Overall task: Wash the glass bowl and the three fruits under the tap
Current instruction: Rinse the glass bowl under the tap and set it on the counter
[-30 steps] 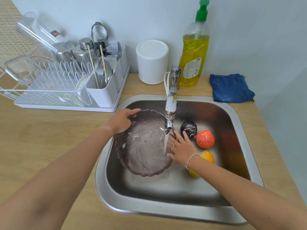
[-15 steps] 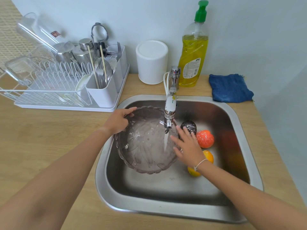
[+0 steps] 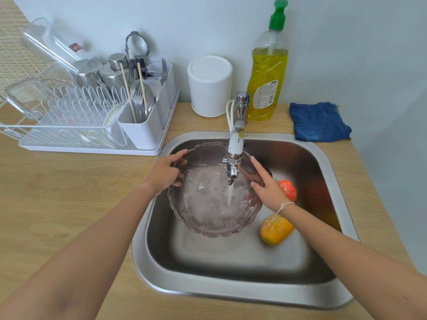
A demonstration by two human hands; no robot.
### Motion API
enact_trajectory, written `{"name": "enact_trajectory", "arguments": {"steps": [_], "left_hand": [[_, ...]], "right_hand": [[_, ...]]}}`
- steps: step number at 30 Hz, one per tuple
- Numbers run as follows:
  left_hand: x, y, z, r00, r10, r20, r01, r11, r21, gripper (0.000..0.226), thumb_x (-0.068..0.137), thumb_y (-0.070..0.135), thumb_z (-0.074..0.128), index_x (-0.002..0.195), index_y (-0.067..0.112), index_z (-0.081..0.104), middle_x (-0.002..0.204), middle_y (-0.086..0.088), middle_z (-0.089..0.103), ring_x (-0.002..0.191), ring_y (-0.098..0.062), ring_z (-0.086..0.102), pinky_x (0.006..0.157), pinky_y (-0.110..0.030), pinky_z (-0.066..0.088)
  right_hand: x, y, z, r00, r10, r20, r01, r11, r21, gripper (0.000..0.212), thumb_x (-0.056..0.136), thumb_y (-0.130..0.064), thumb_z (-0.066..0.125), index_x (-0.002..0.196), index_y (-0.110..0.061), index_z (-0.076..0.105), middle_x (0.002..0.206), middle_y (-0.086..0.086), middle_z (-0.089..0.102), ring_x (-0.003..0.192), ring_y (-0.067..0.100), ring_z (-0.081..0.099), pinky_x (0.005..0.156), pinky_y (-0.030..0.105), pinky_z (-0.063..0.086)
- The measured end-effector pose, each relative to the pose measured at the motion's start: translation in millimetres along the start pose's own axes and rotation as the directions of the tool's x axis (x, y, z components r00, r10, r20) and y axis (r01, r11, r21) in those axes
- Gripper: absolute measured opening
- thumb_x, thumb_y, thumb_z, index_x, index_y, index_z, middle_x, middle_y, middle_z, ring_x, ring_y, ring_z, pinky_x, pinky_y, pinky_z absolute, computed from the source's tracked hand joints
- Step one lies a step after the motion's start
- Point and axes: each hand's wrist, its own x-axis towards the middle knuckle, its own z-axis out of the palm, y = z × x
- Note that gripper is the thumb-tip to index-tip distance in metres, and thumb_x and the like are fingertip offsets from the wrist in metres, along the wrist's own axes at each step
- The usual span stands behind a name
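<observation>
Head view, nearest first: two bare forearms reaching in over the near edge of the wooden surface. Steel sink [image 3: 233, 288] set into it, smooth and brushed, corners rounded. Yellow-orange fruit [image 3: 275, 229], oblong and wet, lying on the sink floor toward the right side, just under the right wrist. Glass bowl [image 3: 208, 227] held up inside the sink, left of centre, tilted a little; clear with a smoky tint, scalloped rim, ribbed wall, beaded with water. Left hand [image 3: 165, 173] clamped on the bowl's left rim, thumb over the edge. Right hand [image 3: 268, 189] open and flat against the right rim, fingers spread, steadying rather than gripping. Tap [image 3: 235, 146] running, stream landing inside the bowl. Red-orange fruit [image 3: 288, 189], round and glossy, beside the right hand. Dark fruit [image 3: 268, 173] farther back, mostly hidden behind the fingers.

Step in hand, judging by this: rinsing the bowl, fruits not yet taken up. Next move likely calling for a turn of the bowl under the stream, firm grip on slick glass, then setting it aside.

Beyond, along the far edge: white rack [image 3: 92, 146], white pot [image 3: 209, 86], soap bottle [image 3: 268, 72], blue cloth [image 3: 320, 122].
</observation>
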Motion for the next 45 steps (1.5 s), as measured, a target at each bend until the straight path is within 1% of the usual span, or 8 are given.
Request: {"name": "enact_trajectory", "arguments": {"steps": [5, 8, 15, 20, 26, 32, 38, 45], "left_hand": [[-2.6, -0.7, 7.6, 0.998, 0.028, -0.052, -0.029, 0.999, -0.017, 0.070, 0.083, -0.017, 0.036, 0.136, 0.028, 0.047, 0.119, 0.000, 0.056, 0.079, -0.022, 0.064, 0.065, -0.032, 0.059], [-6.7, -4.3, 15.5, 0.995, 0.067, -0.076, -0.067, 0.998, 0.003, 0.069, 0.084, -0.014, 0.040, 0.139, 0.026, 0.042, 0.124, -0.001, 0.055, 0.093, -0.021, 0.060, 0.078, -0.033, 0.057], [-21.6, -34.4, 40.3, 0.986, 0.163, 0.039, -0.163, 0.879, 0.448, 0.066, 0.093, 0.012, 0.048, 0.150, 0.019, 0.016, 0.152, -0.004, 0.029, 0.136, -0.023, 0.033, 0.112, -0.030, 0.027], [-30.1, -52.6, 54.9, 0.982, 0.092, 0.166, -0.190, 0.484, 0.854, 0.069, 0.094, 0.044, 0.042, 0.150, 0.021, 0.008, 0.159, -0.007, -0.012, 0.146, -0.032, -0.002, 0.118, -0.046, 0.011], [-36.8, -61.0, 67.2, 0.946, 0.092, 0.310, -0.320, 0.129, 0.939, 0.077, 0.089, 0.064, 0.012, 0.150, 0.019, 0.006, 0.157, -0.014, -0.016, 0.143, -0.036, -0.017, 0.116, -0.052, -0.005], [-61.7, -44.5, 100.5, 0.834, 0.000, 0.551, -0.475, 0.508, 0.719, 0.056, 0.099, 0.046, 0.017, 0.149, 0.021, 0.018, 0.159, -0.007, 0.000, 0.147, -0.025, -0.005, 0.117, -0.044, -0.009], [-76.7, -35.9, 112.8, 0.769, 0.069, 0.636, -0.514, 0.658, 0.550, 0.051, 0.101, 0.039, 0.021, 0.150, 0.025, 0.014, 0.159, 0.005, 0.005, 0.147, -0.012, 0.003, 0.117, -0.036, -0.004], [-43.3, -46.3, 63.2, 0.848, 0.065, 0.525, -0.529, 0.144, 0.836, 0.058, 0.099, 0.048, 0.017, 0.150, 0.022, 0.011, 0.160, -0.003, 0.002, 0.147, -0.023, -0.005, 0.116, -0.044, -0.007]], "right_hand": [[2.5, -11.1, -7.4, 0.999, -0.029, -0.037, 0.029, 1.000, -0.010, 0.076, 0.090, 0.008, 0.039, 0.121, -0.062, 0.031, 0.139, -0.015, 0.042, 0.123, 0.005, 0.049, 0.094, 0.014, 0.043], [4.9, -21.1, -14.2, 0.999, -0.024, -0.039, 0.023, 0.999, -0.026, 0.079, 0.091, 0.004, 0.038, 0.111, -0.073, 0.034, 0.134, -0.006, 0.053, 0.097, 0.010, 0.064, 0.085, 0.037, 0.056], [4.8, -26.2, -22.1, 1.000, 0.023, -0.006, -0.024, 0.983, -0.183, 0.066, 0.092, 0.000, 0.037, 0.136, -0.049, 0.031, 0.128, 0.001, 0.055, 0.085, 0.036, 0.069, 0.069, 0.044, 0.060], [3.0, -25.2, -23.8, 0.999, 0.034, -0.004, -0.034, 0.961, -0.273, 0.068, 0.091, -0.003, 0.038, 0.124, -0.063, 0.032, 0.119, 0.004, 0.063, 0.079, 0.036, 0.067, 0.076, 0.046, 0.057], [4.6, -26.4, -26.1, 0.998, 0.053, -0.036, -0.061, 0.965, -0.255, 0.067, 0.089, 0.000, 0.038, 0.134, -0.050, 0.036, 0.131, 0.006, 0.056, 0.101, 0.036, 0.063, 0.078, 0.048, 0.057], [11.1, -38.8, -27.5, 0.993, 0.079, -0.085, -0.093, 0.979, -0.182, 0.070, 0.089, 0.001, 0.034, 0.132, -0.054, 0.032, 0.129, 0.007, 0.057, 0.069, 0.043, 0.067, 0.059, 0.037, 0.060], [10.2, -34.3, -28.5, 0.994, 0.060, -0.087, -0.076, 0.977, -0.198, 0.068, 0.088, 0.003, 0.035, 0.135, -0.047, 0.036, 0.131, 0.006, 0.056, 0.085, 0.040, 0.068, 0.065, 0.038, 0.060], [7.1, -24.4, -31.1, 0.996, 0.082, -0.038, -0.086, 0.985, -0.149, 0.068, 0.089, 0.005, 0.036, 0.132, -0.049, 0.039, 0.136, 0.003, 0.051, 0.102, 0.039, 0.063, 0.069, 0.049, 0.059]]}}
